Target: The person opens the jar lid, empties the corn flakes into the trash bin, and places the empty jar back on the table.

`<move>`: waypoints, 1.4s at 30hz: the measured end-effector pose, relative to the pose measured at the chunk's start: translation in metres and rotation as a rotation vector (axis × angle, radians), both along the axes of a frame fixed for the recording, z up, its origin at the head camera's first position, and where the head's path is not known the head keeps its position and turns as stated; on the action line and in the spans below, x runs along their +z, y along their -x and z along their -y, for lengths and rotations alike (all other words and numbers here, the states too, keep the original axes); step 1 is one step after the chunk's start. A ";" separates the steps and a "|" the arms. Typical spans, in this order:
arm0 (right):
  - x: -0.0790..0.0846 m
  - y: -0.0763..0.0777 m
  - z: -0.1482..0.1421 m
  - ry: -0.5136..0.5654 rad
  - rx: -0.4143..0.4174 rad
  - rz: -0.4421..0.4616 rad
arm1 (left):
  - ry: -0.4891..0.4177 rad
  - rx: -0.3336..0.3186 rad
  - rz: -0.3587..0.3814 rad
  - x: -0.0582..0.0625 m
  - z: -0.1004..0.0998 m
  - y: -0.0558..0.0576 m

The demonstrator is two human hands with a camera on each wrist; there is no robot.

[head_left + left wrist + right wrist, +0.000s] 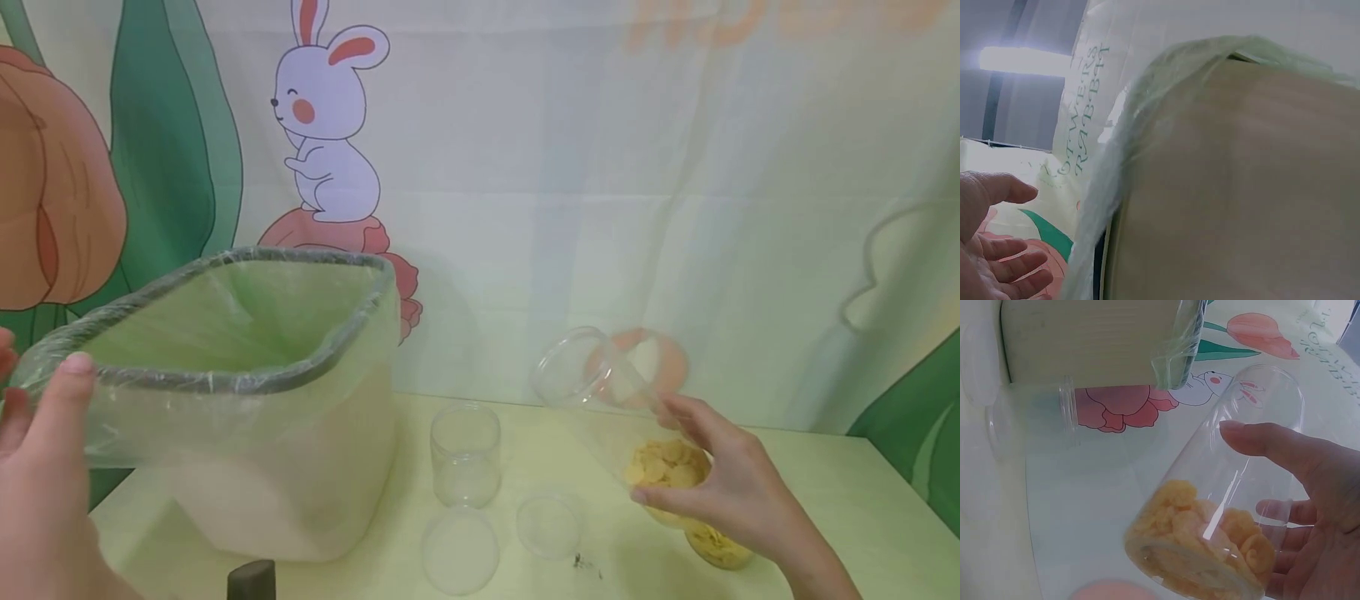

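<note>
My right hand (738,487) grips a tall clear jar (1235,469), which is tilted with its mouth toward the upper left. Yellow flaky pieces (1200,528) lie in the jar's lower end. To the left stands a pale bin (300,492) with a dark grey rim ring and a see-through bag (135,425) folded over its edge. My left hand (56,483) is beside the bin's left side, thumb raised near the rim. In the left wrist view, that hand (1000,244) has spread, loose fingers, apart from the bag.
An uncovered clear jar (465,467) stands right of the bin, with two round lids (460,550) lying before it. Below my right hand is a round container of yellow pieces (717,546). A dark-tipped object (252,579) pokes in at the front edge. A printed cloth (487,167) hangs behind.
</note>
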State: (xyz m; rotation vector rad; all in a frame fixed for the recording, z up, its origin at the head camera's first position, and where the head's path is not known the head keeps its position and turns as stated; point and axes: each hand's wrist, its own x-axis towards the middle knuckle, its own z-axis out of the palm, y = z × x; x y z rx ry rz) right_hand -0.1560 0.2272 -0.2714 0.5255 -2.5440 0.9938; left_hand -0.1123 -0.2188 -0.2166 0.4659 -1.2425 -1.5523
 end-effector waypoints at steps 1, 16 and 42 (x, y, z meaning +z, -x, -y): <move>0.000 0.000 0.000 -0.001 0.001 -0.003 | -0.021 -0.007 0.002 0.000 0.001 0.000; -0.001 0.000 0.002 -0.015 0.005 0.002 | -0.085 -0.062 0.269 -0.005 0.019 0.014; -0.003 -0.002 0.003 0.016 0.031 -0.072 | -0.142 -0.121 0.362 -0.010 0.027 0.023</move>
